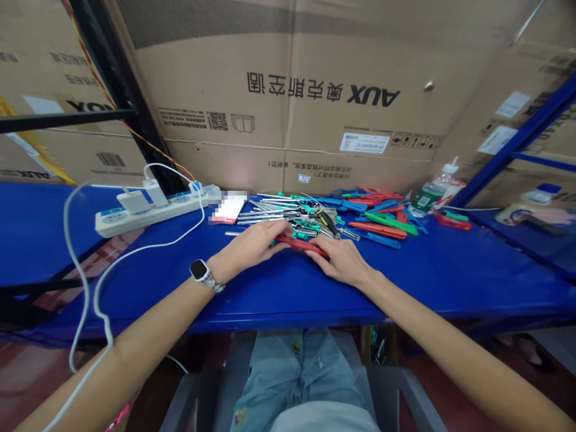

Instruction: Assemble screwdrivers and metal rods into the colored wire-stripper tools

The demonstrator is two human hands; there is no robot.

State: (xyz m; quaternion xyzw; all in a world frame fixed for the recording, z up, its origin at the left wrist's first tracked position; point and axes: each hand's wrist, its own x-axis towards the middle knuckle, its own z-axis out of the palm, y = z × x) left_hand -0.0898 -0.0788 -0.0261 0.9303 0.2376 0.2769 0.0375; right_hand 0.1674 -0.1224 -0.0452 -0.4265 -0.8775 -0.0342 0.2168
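Pale clothing (324,417), then a red piece (297,243) between left fingers (275,228) and right fingers (331,245), gripped at both ends.

Red piece (297,243), blue tabletop (279,294)

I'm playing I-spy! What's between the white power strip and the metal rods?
In the head view, a flat white thing with a red edge lies between the power strip and the metal rods.
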